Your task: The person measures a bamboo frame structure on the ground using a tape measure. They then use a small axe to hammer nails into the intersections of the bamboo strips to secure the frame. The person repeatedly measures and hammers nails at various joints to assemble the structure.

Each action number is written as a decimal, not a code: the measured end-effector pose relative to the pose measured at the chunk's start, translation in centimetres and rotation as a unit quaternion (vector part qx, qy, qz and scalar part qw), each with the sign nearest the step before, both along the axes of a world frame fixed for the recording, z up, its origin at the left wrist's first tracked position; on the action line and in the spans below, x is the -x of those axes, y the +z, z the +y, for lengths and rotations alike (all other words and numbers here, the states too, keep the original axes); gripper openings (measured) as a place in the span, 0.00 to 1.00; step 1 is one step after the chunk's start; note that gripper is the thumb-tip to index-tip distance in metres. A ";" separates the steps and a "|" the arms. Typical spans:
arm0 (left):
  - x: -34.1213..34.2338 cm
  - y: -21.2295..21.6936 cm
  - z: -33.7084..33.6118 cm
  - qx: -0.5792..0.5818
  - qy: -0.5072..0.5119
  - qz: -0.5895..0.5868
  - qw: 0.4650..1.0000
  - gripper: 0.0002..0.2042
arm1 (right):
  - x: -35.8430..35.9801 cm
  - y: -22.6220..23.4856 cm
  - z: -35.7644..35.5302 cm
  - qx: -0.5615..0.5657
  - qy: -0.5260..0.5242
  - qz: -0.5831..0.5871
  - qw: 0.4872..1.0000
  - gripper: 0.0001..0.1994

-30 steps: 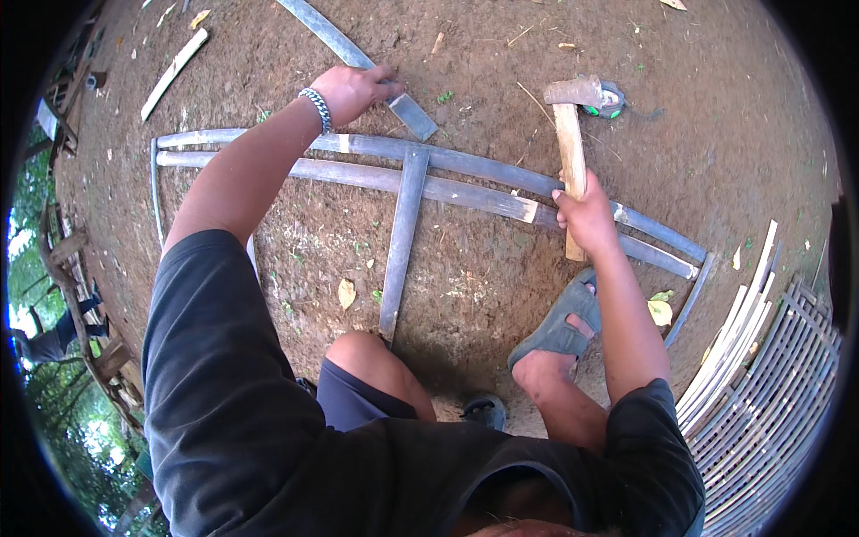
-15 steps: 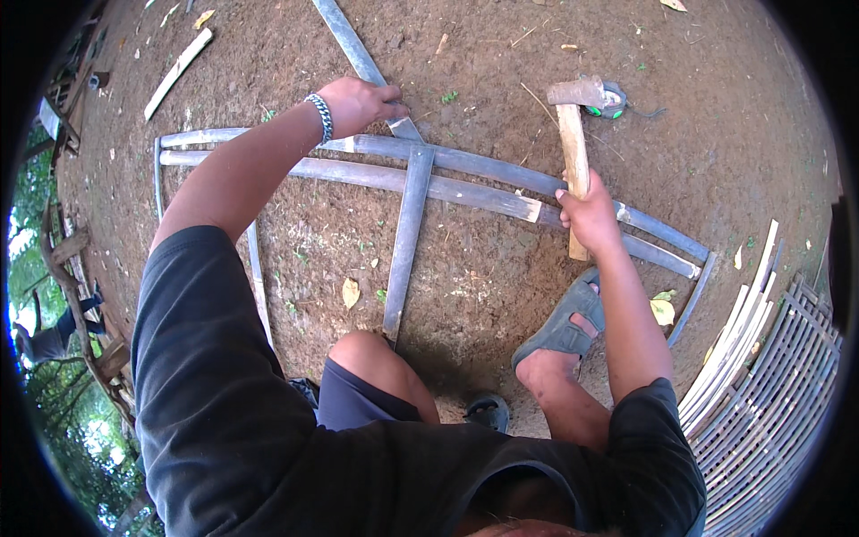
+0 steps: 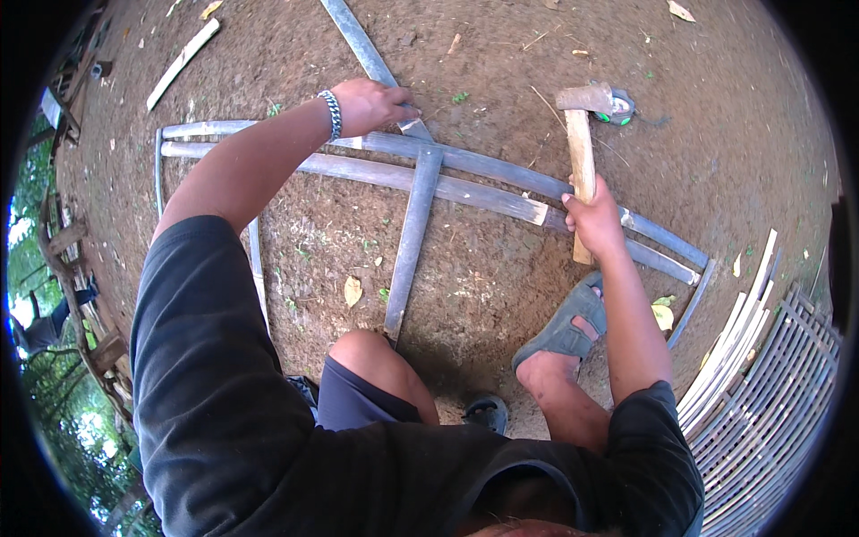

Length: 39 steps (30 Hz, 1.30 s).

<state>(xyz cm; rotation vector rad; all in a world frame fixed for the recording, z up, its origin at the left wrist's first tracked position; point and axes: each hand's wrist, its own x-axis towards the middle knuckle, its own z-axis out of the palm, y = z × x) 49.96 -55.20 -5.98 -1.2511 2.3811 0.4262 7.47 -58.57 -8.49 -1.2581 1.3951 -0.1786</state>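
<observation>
L hand [image 3: 371, 105] fingers gripping grey bamboo slat [image 3: 362, 45] where it meets bamboo frame [image 3: 465, 174] on dirt ground, R hand [image 3: 592, 217] fingers wrapped round wooden mallet [image 3: 582, 134] handle, head resting nr green tape roll [image 3: 617, 107]

A bamboo slat [image 3: 410, 237] lies across two long slats [image 3: 465, 179] on the dirt ground [image 3: 716, 134]; a hammer [image 3: 582, 143] lies to their right, slat bundle [image 3: 729, 353] farther right.

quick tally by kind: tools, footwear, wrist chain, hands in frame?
Wooden mallet: 1, gripped by the right hand
Grey sandals: 2
Metal wrist chain: 1
Hands: 2, the left hand on a grey bamboo slat
Total: 6
</observation>
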 end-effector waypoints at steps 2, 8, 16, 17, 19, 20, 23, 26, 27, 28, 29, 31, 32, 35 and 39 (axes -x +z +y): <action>0.0 0.3 0.0 -0.009 0.006 -0.001 1.000 0.24 | -0.1 0.0 0.0 -0.001 0.000 0.002 1.000 0.16; 2.9 -0.1 3.9 0.057 0.243 0.069 0.966 0.26 | 0.3 -1.0 1.0 0.025 -0.027 -0.024 0.999 0.17; 14.2 -3.9 13.2 0.184 0.562 0.110 0.799 0.34 | 0.3 -1.4 1.9 0.057 -0.029 -0.042 0.997 0.15; 14.6 -4.1 13.1 0.190 0.573 0.111 0.790 0.34 | 0.3 -1.2 2.2 0.066 -0.012 -0.032 0.997 0.15; 15.0 -4.6 12.8 0.200 0.595 0.114 0.770 0.33 | 0.5 -1.0 3.1 0.121 0.049 -0.016 0.991 0.14; 14.9 -4.8 12.7 0.200 0.596 0.113 0.769 0.33 | 0.6 -0.6 3.9 0.142 0.085 -0.004 0.986 0.14; 15.0 -4.9 12.6 0.191 0.602 0.117 0.767 0.32 | 0.2 0.6 5.7 0.154 0.215 0.067 0.962 0.17; 14.9 -5.0 12.9 0.188 0.608 0.114 0.763 0.32 | -3.2 2.9 7.3 0.197 0.298 0.092 0.930 0.21; 14.8 -5.0 13.0 0.189 0.608 0.117 0.762 0.32 | -3.7 2.8 7.6 0.226 0.312 0.080 0.919 0.22; 15.0 -4.9 13.0 0.193 0.608 0.113 0.762 0.32 | -4.0 2.7 7.9 0.254 0.327 0.069 0.908 0.23; 15.0 -4.8 13.0 0.198 0.608 0.115 0.760 0.32 | -4.3 2.7 8.1 0.278 0.326 0.046 0.903 0.24; 14.7 -4.8 12.9 0.207 0.608 0.116 0.758 0.31 | -5.0 2.5 8.1 0.320 0.323 -0.002 0.891 0.25; 14.8 -5.0 13.0 0.208 0.611 0.110 0.756 0.31 | -5.5 3.0 8.1 0.293 0.326 0.000 0.899 0.25; 14.8 -5.0 13.2 0.206 0.613 0.110 0.754 0.31 | -6.1 2.2 6.7 0.293 0.394 0.050 0.869 0.26; 14.9 -5.1 13.2 0.199 0.616 0.109 0.754 0.30 | -5.2 1.8 7.0 0.359 0.369 0.019 0.857 0.26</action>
